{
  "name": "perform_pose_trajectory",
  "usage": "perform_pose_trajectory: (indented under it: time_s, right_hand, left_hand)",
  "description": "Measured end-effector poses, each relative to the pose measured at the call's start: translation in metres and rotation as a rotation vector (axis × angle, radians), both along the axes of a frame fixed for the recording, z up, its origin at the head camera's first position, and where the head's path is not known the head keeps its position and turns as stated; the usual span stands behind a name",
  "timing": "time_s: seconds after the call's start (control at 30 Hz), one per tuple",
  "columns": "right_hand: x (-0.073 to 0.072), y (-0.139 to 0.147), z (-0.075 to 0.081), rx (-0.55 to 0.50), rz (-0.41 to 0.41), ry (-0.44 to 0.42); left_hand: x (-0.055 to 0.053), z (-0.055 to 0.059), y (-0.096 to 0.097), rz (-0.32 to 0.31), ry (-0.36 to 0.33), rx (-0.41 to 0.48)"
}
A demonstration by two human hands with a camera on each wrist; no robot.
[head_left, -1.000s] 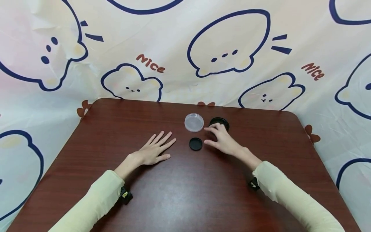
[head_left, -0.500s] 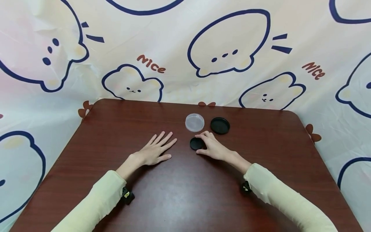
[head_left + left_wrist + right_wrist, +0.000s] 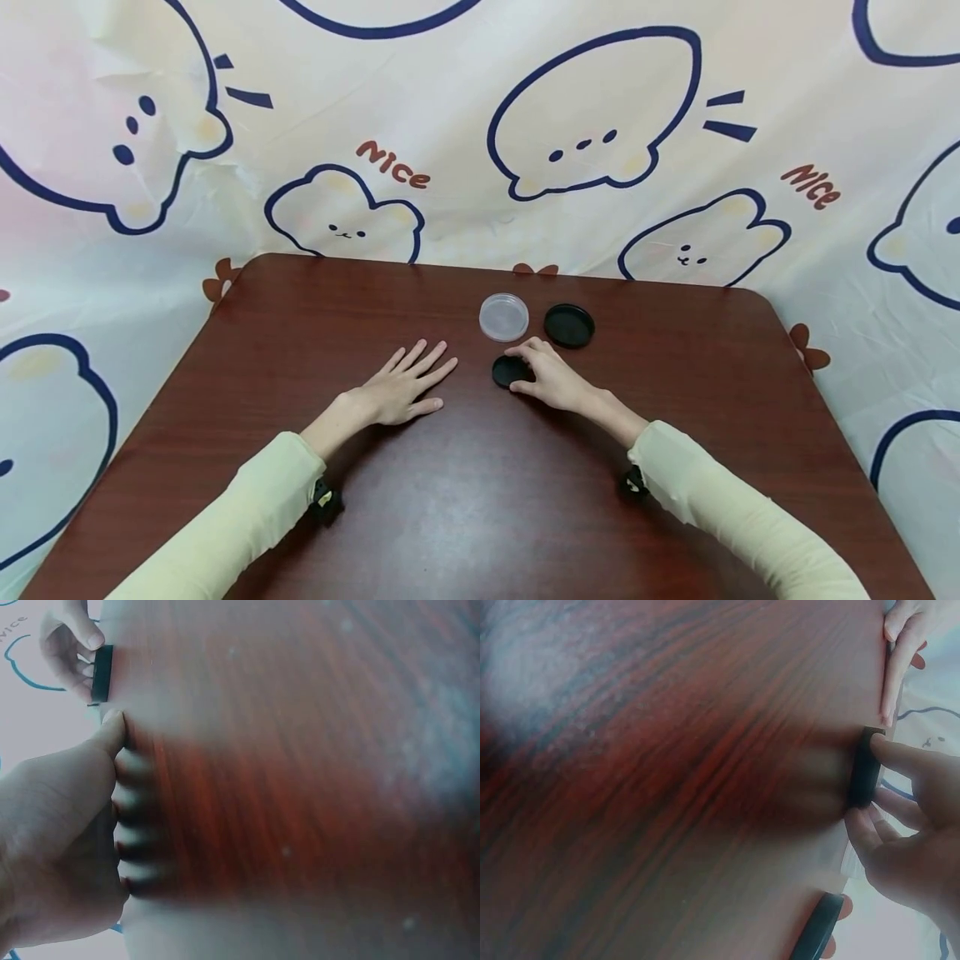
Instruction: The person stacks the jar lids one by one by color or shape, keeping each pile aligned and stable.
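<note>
**On the counter: right hand pinching a small black lid**

At the left of the dark red-brown counter (image 3: 465, 492), the left hand (image 3: 397, 392) lies palm down, fingers (image 3: 420, 360) straight and slightly spread, holding nothing. The left wrist view shows the same: the left hand (image 3: 60, 840) pressed flat on the wood, fingertips against the surface, with the small lid well apart at the far edge of that view.

Just right of those fingertips sits the small black lid (image 3: 507, 371), a flat round disc, matte, with a low rim, lying on the counter near its middle. The right hand (image 3: 551, 379) comes at it from the right side; its fingers (image 3: 525, 350) curl over the far edge and the thumb meets the near edge, so the lid is pinched between them. From the right wrist camera the small black lid (image 3: 864, 769) appears edge-on as a thin dark band, with a fingertip (image 3: 889, 750) on top and the thumb touching it from below; the right hand (image 3: 915, 847) fills the lower right corner.

Behind the small lid, toward the back of the counter, a clear round container (image 3: 503, 317) stands open and looks shallow and translucent. Just beside it to the right lies a larger black lid (image 3: 569, 325), flat on the wood, apart from both hands.

Pale yellow sleeves (image 3: 720, 508) cover both forearms. A cartoon-printed cloth (image 3: 600, 125) hangs behind the counter.
</note>
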State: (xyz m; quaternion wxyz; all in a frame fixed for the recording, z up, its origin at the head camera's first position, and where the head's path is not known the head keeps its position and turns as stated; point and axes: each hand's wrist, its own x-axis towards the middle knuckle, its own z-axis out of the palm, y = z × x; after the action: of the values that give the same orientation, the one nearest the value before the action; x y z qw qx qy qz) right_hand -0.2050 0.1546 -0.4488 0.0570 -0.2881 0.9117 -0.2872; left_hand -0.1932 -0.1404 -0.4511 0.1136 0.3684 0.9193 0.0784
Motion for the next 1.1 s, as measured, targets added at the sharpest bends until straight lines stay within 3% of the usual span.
perform_pose_trajectory:
  time_s: [0.27, 0.47, 0.73, 1.1]
  right_hand:
    - [-0.002, 0.012, 0.008, -0.006, 0.018, -0.028]
    - [-0.014, 0.038, 0.017, -0.031, -0.07, 0.019]
    - [-0.03, 0.07, 0.024, -0.021, -0.203, 0.003]
    - [-0.056, 0.083, 0.02, 0.041, -0.226, 0.0]
  left_hand:
    - [0.001, 0.006, 0.002, 0.016, -0.031, -0.033]
    - [0.001, 0.01, 0.004, 0.02, -0.032, -0.066]
    - [-0.001, 0.012, 0.006, 0.011, -0.023, -0.087]
    - [0.001, 0.01, 0.005, 0.018, -0.03, -0.088]
